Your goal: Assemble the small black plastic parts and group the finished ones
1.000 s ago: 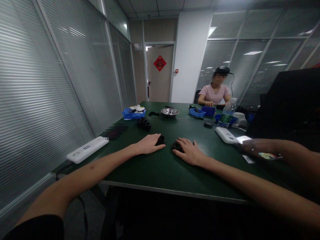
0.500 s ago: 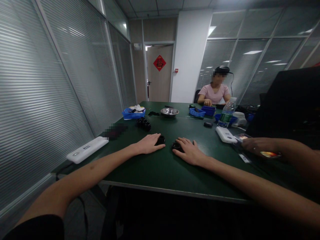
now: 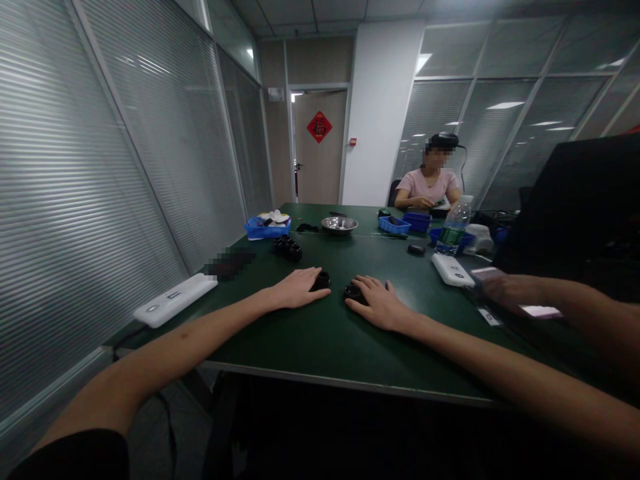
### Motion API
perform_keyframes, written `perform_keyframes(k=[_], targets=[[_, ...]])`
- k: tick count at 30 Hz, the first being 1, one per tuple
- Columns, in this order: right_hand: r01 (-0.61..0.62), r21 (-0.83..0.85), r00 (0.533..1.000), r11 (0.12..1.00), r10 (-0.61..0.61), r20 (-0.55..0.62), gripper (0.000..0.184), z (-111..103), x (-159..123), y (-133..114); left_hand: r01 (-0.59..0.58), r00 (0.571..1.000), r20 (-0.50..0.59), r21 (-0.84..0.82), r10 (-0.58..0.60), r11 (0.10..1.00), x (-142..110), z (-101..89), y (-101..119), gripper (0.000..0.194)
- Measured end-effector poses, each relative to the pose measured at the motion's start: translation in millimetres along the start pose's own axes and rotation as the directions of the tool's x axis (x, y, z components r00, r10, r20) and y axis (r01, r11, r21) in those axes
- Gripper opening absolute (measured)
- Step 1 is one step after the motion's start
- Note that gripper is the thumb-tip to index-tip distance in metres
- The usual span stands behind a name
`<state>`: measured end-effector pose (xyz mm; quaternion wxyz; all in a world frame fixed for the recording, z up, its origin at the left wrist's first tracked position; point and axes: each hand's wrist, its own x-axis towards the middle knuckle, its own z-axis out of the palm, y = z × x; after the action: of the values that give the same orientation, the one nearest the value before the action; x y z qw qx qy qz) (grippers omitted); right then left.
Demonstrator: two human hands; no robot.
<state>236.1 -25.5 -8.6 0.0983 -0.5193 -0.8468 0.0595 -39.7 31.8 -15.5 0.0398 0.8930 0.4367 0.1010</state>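
On the dark green table, my left hand [image 3: 299, 288] rests with its thumb and fingers curved around a small black round part [image 3: 323, 281]. A similar black ring-shaped part [image 3: 353, 292], open at the top, sits between the thumb and fingers of my right hand [image 3: 383, 304]. A short gap of tabletop separates the two parts. My fingers hide much of each one. Beyond my left hand stands a cluster of several black round parts [image 3: 288, 248].
A metal bowl [image 3: 339, 225], a blue basket [image 3: 267, 228] and blue bins [image 3: 395, 225] stand farther back. White power banks [image 3: 175, 300] flank me. At right are a bottle [image 3: 454, 227] and another person's hand [image 3: 507, 290] at a phone. A co-worker [image 3: 430, 187] sits opposite.
My hands and the black parts have stayed put. The phone screen under the other person's hand at right has turned pale. The co-worker's hands have shifted slightly.
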Motion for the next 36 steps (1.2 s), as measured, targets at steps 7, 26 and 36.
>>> perform_keyframes(k=[7, 26, 36], targets=[[0.002, -0.003, 1.000, 1.000, -0.002, -0.006, 0.077, 2.3, 1.0, 2.2, 0.005, 1.000, 0.005, -0.010, -0.005, 1.000, -2.7, -4.0, 4.4, 0.094], [0.005, -0.028, 1.000, 1.000, -0.005, -0.015, 0.076, 2.8, 1.2, 0.7, 0.001, 1.000, -0.017, 0.010, -0.001, 1.000, -0.4, 0.1, 2.1, 0.093], [0.009, -0.016, 1.000, 1.000, -0.009, -0.011, 0.077, 1.6, 0.6, 1.3, 0.019, 1.000, 0.019, 0.001, -0.019, 1.000, -2.2, -4.0, 3.9, 0.098]])
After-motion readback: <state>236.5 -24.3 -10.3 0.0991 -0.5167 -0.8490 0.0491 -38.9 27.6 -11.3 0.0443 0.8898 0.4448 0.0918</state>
